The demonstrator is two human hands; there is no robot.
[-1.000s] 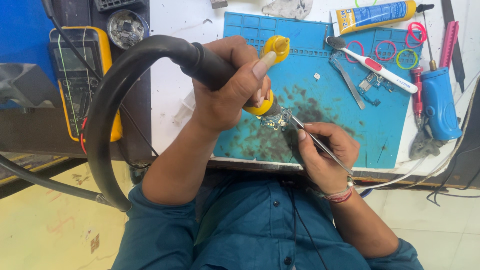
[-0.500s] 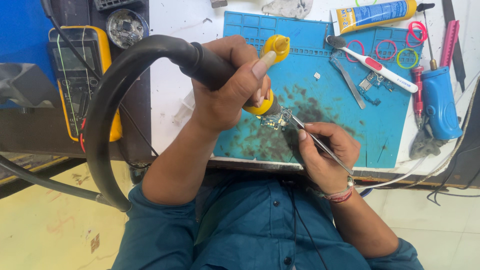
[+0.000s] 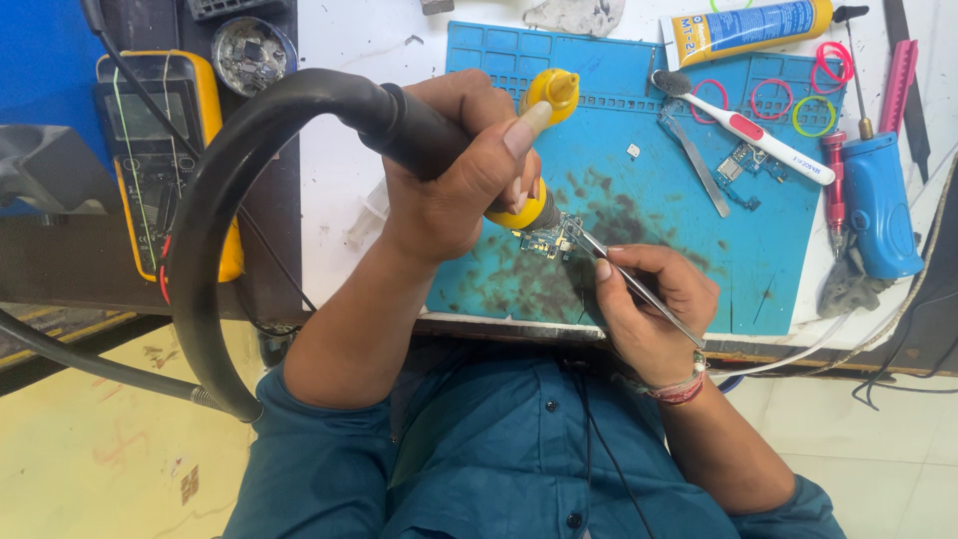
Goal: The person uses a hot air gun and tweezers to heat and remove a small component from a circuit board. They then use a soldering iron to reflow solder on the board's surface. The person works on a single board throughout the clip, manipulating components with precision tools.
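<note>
My left hand (image 3: 454, 175) grips the black handle of a hot-air tool with a thick black hose (image 3: 215, 200). Its yellow nozzle end (image 3: 519, 212) points down at a small circuit board (image 3: 547, 240) on the blue work mat (image 3: 639, 200). My right hand (image 3: 644, 304) holds thin metal tweezers (image 3: 639, 287), and their tips touch the board's right edge. The board lies on a dark, stained patch of the mat, between the two hands.
A yellow multimeter (image 3: 165, 150) and a round tin (image 3: 249, 50) sit at the left. On the mat's right lie a toothbrush (image 3: 743, 125), a metal bar (image 3: 694, 165), another small board (image 3: 738, 165) and coloured rubber bands (image 3: 788, 100). A glue tube (image 3: 743, 28) and a blue tool (image 3: 878, 200) lie at the far right.
</note>
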